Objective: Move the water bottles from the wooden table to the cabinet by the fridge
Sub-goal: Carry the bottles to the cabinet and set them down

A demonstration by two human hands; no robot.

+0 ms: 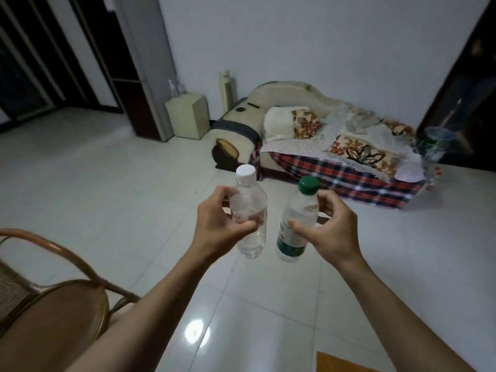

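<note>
Bottles in transit, head view, read left to right. At the lower left edge a rattan chair (53, 291) is cropped by the frame, so only part of its curved arm and seat shows. The left hand (217, 224) grips a clear bottle with a white cap (249, 210) around its upper body, thumb in front and fingers curled behind; the bottle is held upright, cap up, probably to keep it steady while being carried. Just beside it, apart and not touching, the right hand (332, 226) grips a bottle with a green cap (298, 218), which leans slightly toward the other bottle; the thumb crosses its green-and-white label, whose print is too blurred to read. Both bottles hang in the air over the pale tiled floor (134, 183), one per hand, which suggests a single trip for two items. Beyond them stands a sofa (308, 135) draped in plaid and floral covers. The cabinet and fridge cannot be identified with certainty; a tall grey unit (145, 63) at upper left is cropped. An orange-brown corner (338, 362) at the bottom edge may be the wooden table, mostly out of frame.
</note>
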